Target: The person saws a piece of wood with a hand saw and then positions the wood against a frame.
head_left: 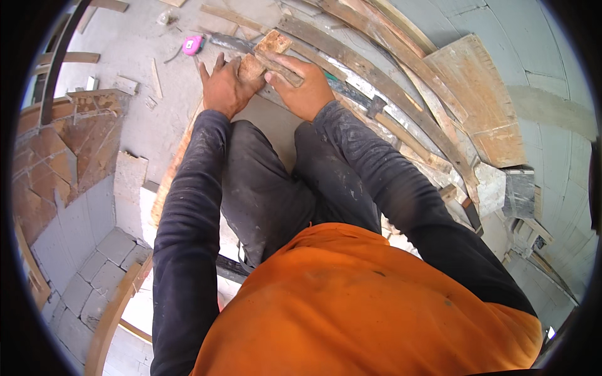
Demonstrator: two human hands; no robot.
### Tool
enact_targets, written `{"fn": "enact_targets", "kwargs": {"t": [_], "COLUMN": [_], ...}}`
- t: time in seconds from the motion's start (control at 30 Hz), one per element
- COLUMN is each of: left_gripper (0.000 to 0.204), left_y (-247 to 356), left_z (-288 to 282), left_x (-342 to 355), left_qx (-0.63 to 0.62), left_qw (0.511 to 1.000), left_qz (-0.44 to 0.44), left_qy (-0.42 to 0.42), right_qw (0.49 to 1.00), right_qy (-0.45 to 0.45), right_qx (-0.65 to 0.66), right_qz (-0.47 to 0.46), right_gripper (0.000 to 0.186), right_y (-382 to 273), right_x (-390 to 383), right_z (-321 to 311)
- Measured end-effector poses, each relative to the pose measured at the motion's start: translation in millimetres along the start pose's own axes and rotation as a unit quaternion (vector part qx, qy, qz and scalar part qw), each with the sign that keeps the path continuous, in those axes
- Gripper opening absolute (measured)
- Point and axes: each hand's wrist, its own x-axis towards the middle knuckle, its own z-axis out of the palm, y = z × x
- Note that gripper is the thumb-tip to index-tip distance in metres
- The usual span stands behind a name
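Observation:
My left hand [227,89] is bent over a rough, light-brown wooden block [252,66], its thumb side against the wood and its other fingers somewhat apart. Close by on the right, my right hand [305,89] grips a short wooden piece [280,67], with the thumb near the left hand. A rough brown wood end [273,41] shows just beyond the right fingers; whether it belongs to the same piece I cannot tell. Both hands are in front of my knees, over the floor. A pink tape measure [192,44] lies on the floor past the left hand.
Long boards [389,69] lie in a curved-looking pile at the right, with a hammer [376,108] among them. A wide wooden panel [480,100] leans by the grey block wall [552,56]. Along my left leg runs a long plank [170,188]. Wood scraps [157,78] litter the floor.

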Motion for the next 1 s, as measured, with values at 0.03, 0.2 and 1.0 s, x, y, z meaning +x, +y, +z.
{"fn": "enact_targets", "kwargs": {"t": [0.03, 0.2, 1.0], "left_gripper": [0.082, 0.085, 0.079], "left_y": [4, -6, 4], "left_z": [-1, -9, -1], "left_x": [3, -7, -4], "left_qx": [-0.008, 0.01, -0.016], "left_qw": [1.0, 1.0, 0.999], "left_qz": [-0.014, -0.028, -0.024], "left_qy": [0.001, 0.003, 0.024], "right_qw": [1.0, 0.996, 0.996], "right_qy": [0.003, -0.024, -0.062], "right_qx": [0.003, 0.025, -0.061], "right_qz": [0.008, 0.08, 0.009], "right_gripper": [0.052, 0.053, 0.055], "right_y": [1, -30, -13], "right_x": [-4, -132, 28], "right_z": [-3, -66, -12]}}
